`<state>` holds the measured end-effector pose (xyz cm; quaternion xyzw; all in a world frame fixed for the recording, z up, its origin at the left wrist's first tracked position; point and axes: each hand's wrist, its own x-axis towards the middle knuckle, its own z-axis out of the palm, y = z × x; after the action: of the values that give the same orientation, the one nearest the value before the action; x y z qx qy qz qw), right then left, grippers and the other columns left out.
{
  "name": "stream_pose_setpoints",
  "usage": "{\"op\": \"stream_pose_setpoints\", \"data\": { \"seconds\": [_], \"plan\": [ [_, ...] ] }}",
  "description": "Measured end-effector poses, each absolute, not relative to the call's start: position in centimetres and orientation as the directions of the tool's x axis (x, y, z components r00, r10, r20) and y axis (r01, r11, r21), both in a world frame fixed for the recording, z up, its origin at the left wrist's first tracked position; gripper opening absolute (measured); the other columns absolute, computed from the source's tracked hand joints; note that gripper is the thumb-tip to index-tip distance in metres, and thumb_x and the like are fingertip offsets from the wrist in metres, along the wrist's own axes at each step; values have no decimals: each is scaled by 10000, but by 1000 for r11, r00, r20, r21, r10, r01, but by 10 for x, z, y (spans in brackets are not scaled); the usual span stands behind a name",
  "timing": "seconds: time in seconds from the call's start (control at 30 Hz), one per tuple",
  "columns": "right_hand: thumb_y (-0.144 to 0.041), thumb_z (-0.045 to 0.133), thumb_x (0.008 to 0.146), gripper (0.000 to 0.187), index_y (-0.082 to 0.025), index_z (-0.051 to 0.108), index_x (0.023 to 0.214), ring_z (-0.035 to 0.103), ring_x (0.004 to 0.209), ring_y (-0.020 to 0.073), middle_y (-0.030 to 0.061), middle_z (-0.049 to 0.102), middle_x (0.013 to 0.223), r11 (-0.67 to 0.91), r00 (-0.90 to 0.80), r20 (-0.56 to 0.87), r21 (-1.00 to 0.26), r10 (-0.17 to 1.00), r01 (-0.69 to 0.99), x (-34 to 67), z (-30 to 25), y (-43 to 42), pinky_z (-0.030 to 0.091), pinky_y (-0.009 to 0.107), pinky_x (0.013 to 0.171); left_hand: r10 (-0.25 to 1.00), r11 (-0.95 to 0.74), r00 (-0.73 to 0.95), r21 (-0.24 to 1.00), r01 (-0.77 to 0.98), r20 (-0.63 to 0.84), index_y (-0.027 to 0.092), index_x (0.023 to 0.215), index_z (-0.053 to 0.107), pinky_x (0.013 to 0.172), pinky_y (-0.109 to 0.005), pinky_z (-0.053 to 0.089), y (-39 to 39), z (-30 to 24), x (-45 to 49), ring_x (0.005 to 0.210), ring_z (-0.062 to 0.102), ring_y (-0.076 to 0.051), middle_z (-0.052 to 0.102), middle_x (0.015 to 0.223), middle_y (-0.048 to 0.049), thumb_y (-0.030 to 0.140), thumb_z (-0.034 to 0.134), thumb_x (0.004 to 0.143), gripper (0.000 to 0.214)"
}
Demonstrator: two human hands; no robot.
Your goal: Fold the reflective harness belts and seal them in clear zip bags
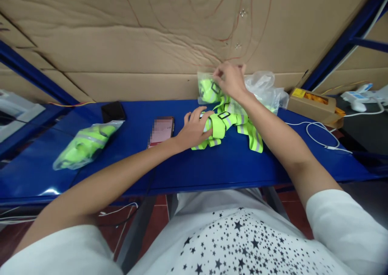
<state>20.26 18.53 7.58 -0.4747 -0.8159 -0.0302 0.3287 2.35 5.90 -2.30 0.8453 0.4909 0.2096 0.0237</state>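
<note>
A neon-yellow reflective strap vest [230, 125] lies loose on the blue table [212, 166], partly folded. My left hand [194, 127] rests on its left end, fingers curled over the folded straps. My right hand [230, 79] is raised behind it, pinching the top edge of a clear plastic bag [207, 87] that has some of the yellow strap inside it. More crumpled clear bags [265, 87] lie just right of that hand.
A sealed bag with a yellow vest [86, 143] lies at the table's left. A phone [162, 130] and a black phone [112, 111] lie mid-table. A cardboard box [315, 105] and white cable [318, 133] sit right. Cardboard wall behind.
</note>
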Motion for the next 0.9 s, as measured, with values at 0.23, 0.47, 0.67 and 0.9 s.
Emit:
{"op": "stream_pose_setpoints", "data": {
  "seconds": [0.23,0.47,0.67,0.9],
  "plan": [
    [-391,411,1103,160,-299,490,999,624,1004,226,59,663,1066,825,-145,908,-279,393,491,222,105,156,537,425,989,885,-451,249,591,669,394,207,1465,470,1295,-621,258,80,8,10,1558,369,-349,425,1619,-191,286,671,871,632],
    [-487,427,1106,300,-225,560,1047,658,845,183,43,684,977,861,-363,814,-294,453,416,228,69,78,524,323,736,954,-119,264,989,-92,139,251,1335,571,825,-448,680,15,27,20,1059,753,-302,725,1263,-106,563,849,802,676],
    [-539,585,1037,508,-266,534,1462,581,1358,329,128,604,1457,903,-592,782,91,197,421,262,24,62,456,510,1103,986,-118,87,960,-256,144,182,1106,701,527,-266,615,13,24,21,678,709,-169,770,960,-48,509,921,751,530],
    [-245,637,1036,227,-275,694,1254,715,1049,187,36,781,1160,881,-678,733,353,-52,314,267,1,59,508,361,921,968,-7,243,972,-235,66,192,1081,707,495,-267,562,22,22,5,669,732,-208,771,886,-64,682,776,841,550]
  ]
}}
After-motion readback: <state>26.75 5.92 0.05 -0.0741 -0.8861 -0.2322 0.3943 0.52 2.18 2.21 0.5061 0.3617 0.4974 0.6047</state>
